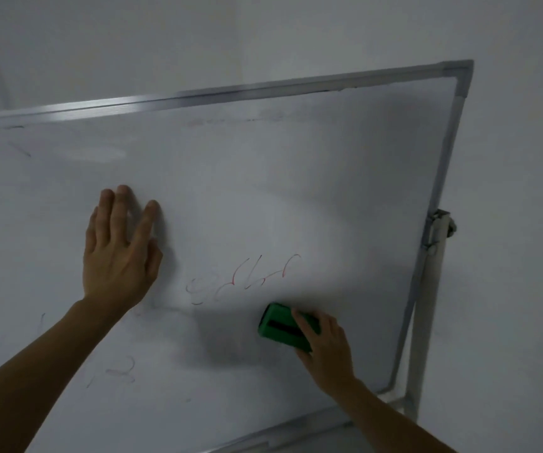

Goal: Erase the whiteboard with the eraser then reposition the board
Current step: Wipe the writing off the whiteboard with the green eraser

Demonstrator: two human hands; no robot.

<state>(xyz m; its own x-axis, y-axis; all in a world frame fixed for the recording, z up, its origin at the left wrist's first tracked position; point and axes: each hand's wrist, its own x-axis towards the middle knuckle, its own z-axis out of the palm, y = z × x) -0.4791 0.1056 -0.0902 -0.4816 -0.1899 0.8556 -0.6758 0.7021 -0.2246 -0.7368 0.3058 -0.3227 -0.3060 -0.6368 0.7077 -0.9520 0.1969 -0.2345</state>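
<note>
A large white whiteboard (263, 191) with a smooth, glossy face and a ridged grey metal frame stands tilted on a pale metal stand (427, 322), hinged at a clamp on its right edge. The left hand (118, 256) lies flat against the board, fingers straight and slightly spread. The right hand (324, 348) grips a green rectangular plastic eraser (284, 326) with a dark stripe, pressed to the board's lower right area. Just above the eraser are faint, partly smeared red marker strokes (244, 279); dimmer grey smudges lie lower left. Behind is a plain, matt pale wall (263, 34) in dim light.
</note>
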